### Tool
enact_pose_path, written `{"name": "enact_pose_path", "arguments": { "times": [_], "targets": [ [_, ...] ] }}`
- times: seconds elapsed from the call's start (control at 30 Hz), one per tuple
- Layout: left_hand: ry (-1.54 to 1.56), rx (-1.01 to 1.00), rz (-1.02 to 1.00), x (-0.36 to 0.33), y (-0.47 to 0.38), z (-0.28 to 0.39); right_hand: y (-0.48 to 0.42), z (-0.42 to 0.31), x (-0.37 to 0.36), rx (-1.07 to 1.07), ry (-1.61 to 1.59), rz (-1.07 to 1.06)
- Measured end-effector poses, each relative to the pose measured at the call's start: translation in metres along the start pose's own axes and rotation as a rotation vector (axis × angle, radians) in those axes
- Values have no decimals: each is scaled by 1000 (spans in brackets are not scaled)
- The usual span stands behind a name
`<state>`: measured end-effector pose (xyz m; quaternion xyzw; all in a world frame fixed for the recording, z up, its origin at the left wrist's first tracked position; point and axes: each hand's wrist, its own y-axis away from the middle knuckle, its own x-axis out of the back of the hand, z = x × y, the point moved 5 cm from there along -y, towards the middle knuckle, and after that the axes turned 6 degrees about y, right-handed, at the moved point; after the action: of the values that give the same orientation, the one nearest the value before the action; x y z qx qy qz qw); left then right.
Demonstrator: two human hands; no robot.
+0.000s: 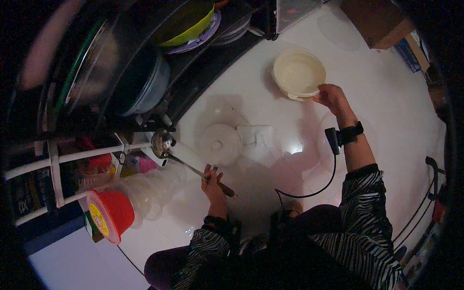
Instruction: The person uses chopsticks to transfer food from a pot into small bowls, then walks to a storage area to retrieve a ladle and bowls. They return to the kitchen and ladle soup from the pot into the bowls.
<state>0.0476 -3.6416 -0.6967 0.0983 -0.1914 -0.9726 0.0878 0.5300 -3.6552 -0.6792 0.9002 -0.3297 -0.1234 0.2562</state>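
My left hand (213,183) grips the long handle of a metal ladle (163,144). The ladle's bowl points up and left, beside a white rack at the shelf's end. Out in front, my right hand (330,97) pinches the near right rim of a cream plastic bowl (300,72). Whether that bowl rests on the floor or is lifted I cannot tell. A round translucent lid (220,145) with a small knob lies on the floor between the ladle and the bowl.
On the left, a dark shelf rack (214,72) holds a lime-green bowl (192,30) and stacked plates. Below it are a red tub (112,215) and clear plastic containers (156,192). A cardboard box (377,25) stands far right. A black cable (311,195) hangs from my right wrist.
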Motion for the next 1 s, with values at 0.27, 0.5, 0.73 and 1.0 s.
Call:
{"name": "enact_pose_path", "arguments": {
  "times": [0.27, 0.5, 0.73, 1.0],
  "targets": [
    [127, 58, 102, 1, -19, -11, 48, 21, -43, -232, 692, -350],
    [82, 121, 160, 2, -19, -15, 61, 102, -211, -110, 538, -747],
    [7, 35, -1, -8, -9, -26, 75, 108, -257, -217, 273, -923],
    [-101, 180, 50, -21, -2, -33, 62, 110, -249, -192, 41, -780]
  ]
}}
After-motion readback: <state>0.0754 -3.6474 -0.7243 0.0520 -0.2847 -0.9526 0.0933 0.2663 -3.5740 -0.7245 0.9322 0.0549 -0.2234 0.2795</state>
